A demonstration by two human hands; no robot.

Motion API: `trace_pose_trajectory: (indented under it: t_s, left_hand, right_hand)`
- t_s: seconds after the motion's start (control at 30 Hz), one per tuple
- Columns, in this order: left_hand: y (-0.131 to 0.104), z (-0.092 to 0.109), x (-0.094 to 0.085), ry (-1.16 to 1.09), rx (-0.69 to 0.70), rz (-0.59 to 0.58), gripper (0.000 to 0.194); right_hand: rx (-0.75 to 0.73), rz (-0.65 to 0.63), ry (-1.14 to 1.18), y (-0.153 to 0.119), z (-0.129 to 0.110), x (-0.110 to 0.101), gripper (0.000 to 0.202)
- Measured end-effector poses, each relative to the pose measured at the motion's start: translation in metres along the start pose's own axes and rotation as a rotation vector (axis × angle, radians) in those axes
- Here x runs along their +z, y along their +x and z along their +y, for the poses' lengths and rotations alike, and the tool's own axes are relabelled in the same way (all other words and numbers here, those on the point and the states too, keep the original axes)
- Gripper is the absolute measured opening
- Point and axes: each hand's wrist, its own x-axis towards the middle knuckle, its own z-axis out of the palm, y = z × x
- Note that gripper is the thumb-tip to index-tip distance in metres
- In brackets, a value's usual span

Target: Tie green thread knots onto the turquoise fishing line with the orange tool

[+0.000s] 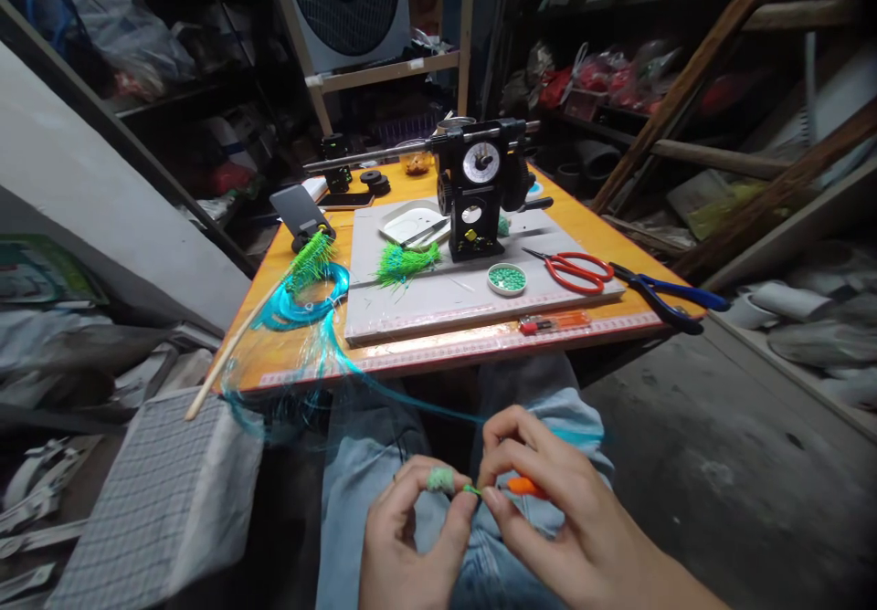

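Over the lap, my left hand [417,537] is closed in a pinch on a small bright green piece [471,489]. A pale green wrap [439,479] covers part of its index finger. Close beside it, my right hand [554,510] is also closed, its thumb and fingertips meeting at the green piece. An orange-handled tool [526,487] lies in the right hand's grip; its tip is too small to make out. Blue-teal strands [411,400] run from a coil [301,298] on the table down to behind the right hand.
On the wooden table [288,354] stand a grey board [384,318], a black machine with a dial [480,190], a dish of green beads [506,278], red scissors [579,270], blue-handled pliers [671,299], green bristly bundles [407,263] and a stick [233,345] overhanging the left edge.
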Motion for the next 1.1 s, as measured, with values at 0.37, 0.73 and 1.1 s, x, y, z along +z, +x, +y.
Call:
trace_pose_trajectory:
  t_s: [0.37, 0.73, 1.1]
  left_hand:
    - [0.0, -0.001, 0.002, -0.072, -0.07, 0.012, 0.007]
    - [0.001, 0.006, -0.006, 0.04, -0.076, 0.103, 0.016]
    - [-0.004, -0.013, -0.004, 0.238, 0.062, 0.111, 0.011]
  right_hand:
    - [-0.036, 0.038, -0.012, 0.0, 0.003, 0.005, 0.017]
    - [-0.044, 0.007, -0.058, 0.003, 0.001, 0.005, 0.021]
    - [-0.057, -0.034, -0.034, 0.004, 0.001, 0.011, 0.019]
